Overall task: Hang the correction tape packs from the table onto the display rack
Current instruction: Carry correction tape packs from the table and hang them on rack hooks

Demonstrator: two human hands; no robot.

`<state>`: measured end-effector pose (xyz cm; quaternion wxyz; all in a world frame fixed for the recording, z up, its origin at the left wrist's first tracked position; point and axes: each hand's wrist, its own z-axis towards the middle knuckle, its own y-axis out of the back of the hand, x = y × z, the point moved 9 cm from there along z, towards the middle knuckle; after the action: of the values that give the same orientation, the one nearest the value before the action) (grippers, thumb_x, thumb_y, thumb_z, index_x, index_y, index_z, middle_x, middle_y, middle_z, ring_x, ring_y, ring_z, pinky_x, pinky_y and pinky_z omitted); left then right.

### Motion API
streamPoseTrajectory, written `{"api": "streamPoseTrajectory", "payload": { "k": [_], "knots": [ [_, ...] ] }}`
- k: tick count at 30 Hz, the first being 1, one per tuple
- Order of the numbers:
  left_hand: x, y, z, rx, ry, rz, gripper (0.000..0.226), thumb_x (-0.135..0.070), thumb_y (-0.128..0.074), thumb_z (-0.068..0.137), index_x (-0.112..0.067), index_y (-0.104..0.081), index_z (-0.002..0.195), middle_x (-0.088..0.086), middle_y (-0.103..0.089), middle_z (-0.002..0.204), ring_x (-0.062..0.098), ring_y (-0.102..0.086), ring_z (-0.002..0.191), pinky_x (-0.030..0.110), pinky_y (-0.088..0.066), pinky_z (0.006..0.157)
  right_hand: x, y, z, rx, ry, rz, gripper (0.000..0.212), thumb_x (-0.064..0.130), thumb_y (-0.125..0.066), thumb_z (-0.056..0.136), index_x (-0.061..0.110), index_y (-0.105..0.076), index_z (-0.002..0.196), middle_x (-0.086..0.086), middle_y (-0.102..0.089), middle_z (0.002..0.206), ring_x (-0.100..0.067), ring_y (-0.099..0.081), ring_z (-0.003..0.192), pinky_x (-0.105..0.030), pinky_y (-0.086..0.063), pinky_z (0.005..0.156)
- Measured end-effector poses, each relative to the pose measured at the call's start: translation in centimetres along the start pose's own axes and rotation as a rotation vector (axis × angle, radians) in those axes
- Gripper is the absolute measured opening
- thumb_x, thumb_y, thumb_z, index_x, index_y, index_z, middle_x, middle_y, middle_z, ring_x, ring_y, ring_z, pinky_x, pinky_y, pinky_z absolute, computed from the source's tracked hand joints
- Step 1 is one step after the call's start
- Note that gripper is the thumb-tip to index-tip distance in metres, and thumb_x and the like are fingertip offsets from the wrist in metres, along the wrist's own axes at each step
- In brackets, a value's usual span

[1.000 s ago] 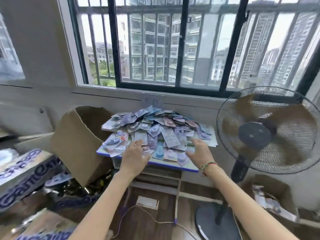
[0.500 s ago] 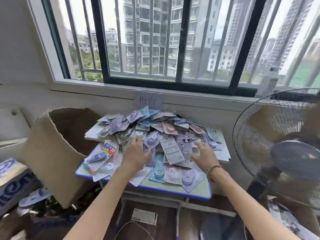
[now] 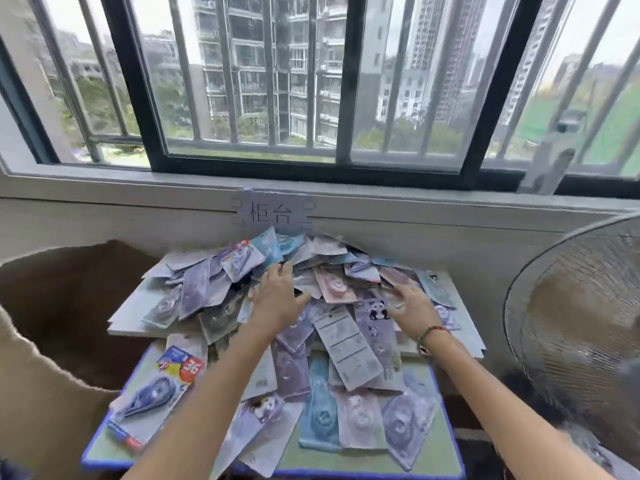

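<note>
A: Both hands are down on the heap of correction tape packs (image 3: 332,317) covering the table (image 3: 104,452) under the window. The left hand (image 3: 277,299) lies flat with fingers spread and pressing, gripping nothing. The right hand (image 3: 410,303) has its fingers spread over the packs; I cannot tell whether it has pinched one.

B: What worries you?

A: The pile is loose and overlapping (slick blister cards). Dragging one out of the middle could slide its neighbours off the near edge, or left into the cardboard box (image 3: 52,341).

B: And the fan (image 3: 575,317)?

A: It stands just beside the right forearm; a wide swing could knock it. No display rack is in view, so each pack must be carried.
</note>
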<state>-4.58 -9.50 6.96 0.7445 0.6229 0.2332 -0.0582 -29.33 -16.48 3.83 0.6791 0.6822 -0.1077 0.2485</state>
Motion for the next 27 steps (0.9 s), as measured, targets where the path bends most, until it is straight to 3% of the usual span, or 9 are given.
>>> {"api": "streamPoseTrajectory", "payload": {
  "k": [13, 16, 21, 27],
  "knots": [
    [-2.6, -5.4, 12.7, 0.074, 0.034, 0.051, 0.075, -0.054, -0.051, 0.092, -0.006, -0.027, 0.145, 0.017, -0.036, 0.144, 0.032, -0.033, 0.134, 0.043, -0.031, 0.110, -4.2, -1.3, 13.7, 0.029, -0.060, -0.028, 0.051, 0.023, -0.058, 0.091, 0.006, -0.045, 0.137, -0.016, -0.048, 0.137, -0.028, -0.043, 0.127, -0.033, -0.033, 0.105],
    [-3.4, -6.8, 15.7, 0.115, 0.083, 0.068, 0.086, -0.060, -0.050, 0.090, -0.006, -0.019, 0.149, 0.020, -0.026, 0.151, 0.034, -0.025, 0.139, 0.046, -0.028, 0.113, -4.9, -1.5, 16.9, 0.034, -0.056, -0.010, 0.055, 0.034, -0.058, 0.092, 0.008, -0.043, 0.139, -0.014, -0.046, 0.139, -0.027, -0.041, 0.129, -0.032, -0.033, 0.106],
    [-4.7, -10.1, 19.3, 0.195, 0.142, 0.142, 0.099, -0.069, -0.044, 0.088, -0.005, -0.005, 0.153, 0.022, -0.017, 0.156, 0.036, -0.015, 0.144, 0.048, -0.020, 0.114, -6.0, -3.2, 21.1, 0.082, -0.044, -0.030, 0.057, 0.028, -0.059, 0.089, 0.011, -0.041, 0.140, -0.011, -0.044, 0.141, -0.026, -0.041, 0.130, -0.034, -0.034, 0.107],
    [-5.1, -12.0, 22.6, 0.160, 0.176, 0.153, 0.099, -0.070, -0.049, 0.084, 0.001, -0.021, 0.147, 0.024, -0.034, 0.146, 0.036, -0.033, 0.135, 0.043, -0.029, 0.110, -5.4, -5.1, 24.4, 0.138, -0.005, -0.045, 0.053, 0.024, -0.057, 0.091, 0.009, -0.040, 0.140, -0.014, -0.044, 0.141, -0.029, -0.040, 0.130, -0.035, -0.034, 0.106]
  ]
}}
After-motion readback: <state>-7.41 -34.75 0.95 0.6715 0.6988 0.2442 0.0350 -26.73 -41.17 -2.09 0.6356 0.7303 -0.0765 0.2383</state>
